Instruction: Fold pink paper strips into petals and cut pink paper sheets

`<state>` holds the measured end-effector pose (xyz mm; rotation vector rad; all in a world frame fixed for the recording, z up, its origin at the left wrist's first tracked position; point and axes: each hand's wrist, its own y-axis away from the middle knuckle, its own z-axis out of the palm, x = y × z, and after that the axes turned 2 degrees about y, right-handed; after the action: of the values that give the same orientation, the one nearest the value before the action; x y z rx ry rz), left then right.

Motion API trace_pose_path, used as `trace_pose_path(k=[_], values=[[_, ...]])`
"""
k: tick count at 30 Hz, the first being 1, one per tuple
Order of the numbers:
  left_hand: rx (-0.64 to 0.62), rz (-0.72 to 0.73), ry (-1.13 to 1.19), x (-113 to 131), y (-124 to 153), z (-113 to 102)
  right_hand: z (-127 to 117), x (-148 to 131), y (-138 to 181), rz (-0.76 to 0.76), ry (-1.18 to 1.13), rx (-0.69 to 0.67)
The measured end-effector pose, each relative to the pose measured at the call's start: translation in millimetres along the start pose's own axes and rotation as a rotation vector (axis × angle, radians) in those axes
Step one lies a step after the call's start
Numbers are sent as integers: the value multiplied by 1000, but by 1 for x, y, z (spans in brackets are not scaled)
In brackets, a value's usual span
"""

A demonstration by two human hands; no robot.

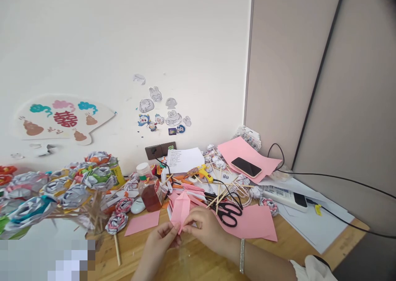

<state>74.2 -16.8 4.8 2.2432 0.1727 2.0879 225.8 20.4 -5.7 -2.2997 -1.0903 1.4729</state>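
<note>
A folded piece of pink paper with crease lines stands upright between my hands, above the front of the wooden table. My left hand pinches its lower left edge between thumb and fingers. At the lower right edge, my right hand grips the same paper with closed fingertips; a silvery bracelet is on that wrist. Left of the paper lies a flat pink paper rectangle. To the right, black-handled scissors rest on a larger pink sheet.
Folded paper flowers on sticks crowd the left side. A bottle of reddish liquid stands behind my hands. Farther back are a yellow glue gun, loose wooden sticks and a beaded string. A phone lies on pink paper; black cables run right.
</note>
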Motion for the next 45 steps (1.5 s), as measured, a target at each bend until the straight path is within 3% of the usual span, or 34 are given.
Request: trace_pose_path(k=[4,14,23,45], values=[[-31,-25,90,-3,-1,0,1,0,-1,63,-141,-17],[-57,-131,309,-17,-10,-3,-6,-2,0,-99,-57,-119],[-113,-121,373,-13,-8,-3,0,3,-1,134,-160,-39],[-44,20,-16,-9,-5,8,9,3,0,308,-305,62]])
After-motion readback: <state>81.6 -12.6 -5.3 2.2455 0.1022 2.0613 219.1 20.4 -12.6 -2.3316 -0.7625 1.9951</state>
